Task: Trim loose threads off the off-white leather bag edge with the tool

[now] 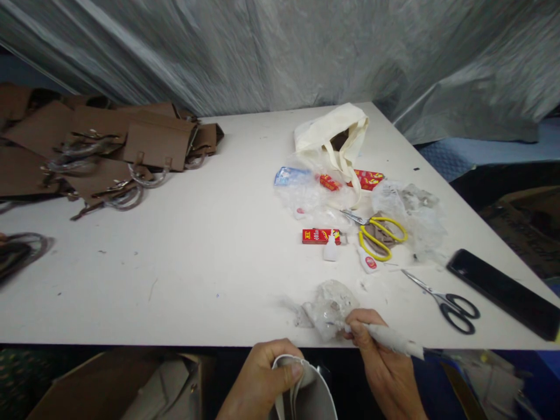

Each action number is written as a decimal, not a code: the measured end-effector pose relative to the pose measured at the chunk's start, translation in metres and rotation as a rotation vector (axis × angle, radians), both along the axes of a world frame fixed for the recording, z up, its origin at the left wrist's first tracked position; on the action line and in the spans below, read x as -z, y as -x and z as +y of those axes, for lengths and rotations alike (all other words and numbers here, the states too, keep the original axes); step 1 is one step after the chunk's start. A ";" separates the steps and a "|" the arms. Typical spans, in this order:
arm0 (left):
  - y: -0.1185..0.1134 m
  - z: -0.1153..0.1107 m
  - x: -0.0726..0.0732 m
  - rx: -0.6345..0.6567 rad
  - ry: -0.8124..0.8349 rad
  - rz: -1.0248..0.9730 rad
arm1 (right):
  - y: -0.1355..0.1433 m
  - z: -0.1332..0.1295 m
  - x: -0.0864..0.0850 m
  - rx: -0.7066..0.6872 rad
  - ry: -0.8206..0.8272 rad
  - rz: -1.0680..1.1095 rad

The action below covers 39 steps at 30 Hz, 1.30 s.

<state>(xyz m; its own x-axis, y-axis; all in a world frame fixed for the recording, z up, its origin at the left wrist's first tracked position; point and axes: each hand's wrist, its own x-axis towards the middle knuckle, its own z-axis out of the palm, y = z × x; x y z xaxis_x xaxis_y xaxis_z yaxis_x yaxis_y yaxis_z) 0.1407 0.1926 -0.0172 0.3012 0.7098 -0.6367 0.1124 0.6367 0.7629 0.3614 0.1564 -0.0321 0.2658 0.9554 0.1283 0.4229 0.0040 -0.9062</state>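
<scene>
At the table's near edge, my left hand (262, 379) is closed on a light grey bag (321, 396), thumb over its rim and fingers outside. The bag's lower part is out of frame. My right hand (385, 364) grips a whitish stick-like tool (396, 340), thick at its rear end; its exact kind is unclear. The tool's front points left, at a crumpled clear plastic bag (332, 300) lying on the table. Whether it touches the plastic I cannot tell. To the right of that hand lie black-handled scissors (446, 303).
Brown handbags (100, 140) are piled at the left. Yellow-handled scissors (380, 236), small white bottles (330, 248), a red box (319, 235) and a cream cloth bag (332, 137) lie right of centre. A black phone-like slab (503, 291) rests near the right edge. Below stands a cardboard box (109, 388).
</scene>
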 end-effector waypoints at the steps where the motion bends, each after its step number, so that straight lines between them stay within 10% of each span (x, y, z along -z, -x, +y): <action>1: 0.000 0.000 0.000 0.005 -0.002 -0.008 | 0.001 0.001 -0.001 -0.015 -0.014 0.005; 10: 0.001 0.002 0.001 0.042 0.023 -0.036 | -0.001 -0.009 -0.005 0.074 -0.068 0.082; 16: -0.001 0.001 0.004 0.041 0.056 -0.083 | 0.007 -0.017 -0.010 -0.217 0.118 0.195; 33: -0.005 -0.007 0.005 -0.031 0.086 -0.134 | 0.023 -0.012 -0.008 -0.221 0.160 0.224; 39: -0.005 -0.012 0.006 -0.085 0.189 -0.229 | 0.009 -0.014 -0.010 -0.431 0.078 0.251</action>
<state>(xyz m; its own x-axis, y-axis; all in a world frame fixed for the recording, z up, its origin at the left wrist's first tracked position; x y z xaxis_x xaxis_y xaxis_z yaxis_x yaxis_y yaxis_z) 0.1452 0.1805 -0.0232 0.3969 0.6139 -0.6823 -0.1083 0.7695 0.6294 0.3527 0.1421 -0.0224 -0.1416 0.9893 0.0350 0.1671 0.0587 -0.9842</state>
